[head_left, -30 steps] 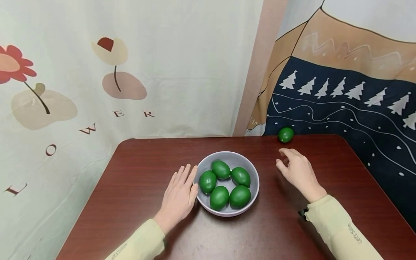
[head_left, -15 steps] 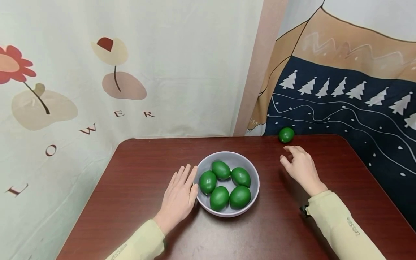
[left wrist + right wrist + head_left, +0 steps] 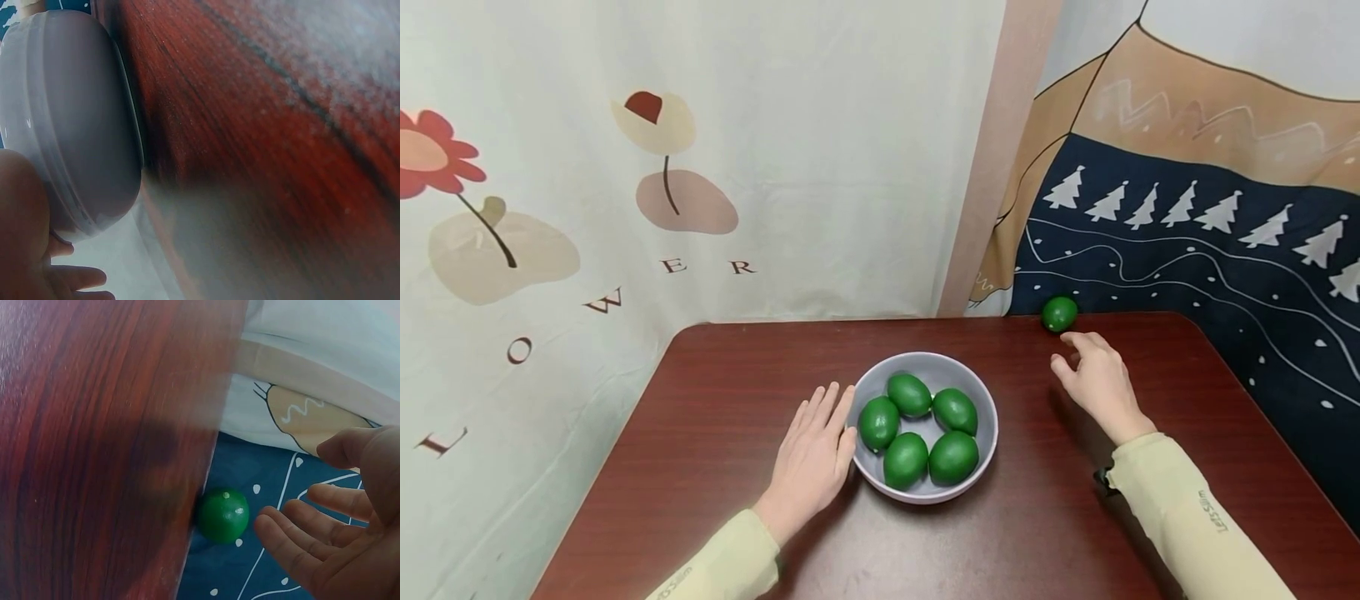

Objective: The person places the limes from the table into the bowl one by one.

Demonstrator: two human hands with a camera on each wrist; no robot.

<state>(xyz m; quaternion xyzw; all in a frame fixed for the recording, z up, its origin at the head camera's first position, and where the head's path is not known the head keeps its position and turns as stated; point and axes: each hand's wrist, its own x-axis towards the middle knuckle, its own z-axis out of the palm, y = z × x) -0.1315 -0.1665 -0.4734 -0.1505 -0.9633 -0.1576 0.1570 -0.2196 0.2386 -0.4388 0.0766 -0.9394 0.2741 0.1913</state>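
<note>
A round grey bowl (image 3: 934, 497) stands mid-table with several green limes (image 3: 953, 457) in a ring inside it. My left hand (image 3: 812, 454) lies along the bowl's left side, fingers straight and fingertips at the rim; its thumb also touches the wall. In the left wrist view the bowl's side (image 3: 87, 119) fills the upper left. One more lime (image 3: 1060, 314) sits apart at the table's back edge. Just in front of it is my right hand (image 3: 1097, 379), fingers loosely bent and holding nothing. A small gap separates the fingertips from that lime (image 3: 223, 515) in the right wrist view.
The dark red wooden table (image 3: 715, 400) has rounded back corners. Right behind its back edge hang a pale curtain (image 3: 850, 167) with flower prints and a navy cloth (image 3: 1150, 250) with white trees.
My right hand has moved slightly back and to the right, closer to the lone lime. The left hand and the bowl stay in place.
</note>
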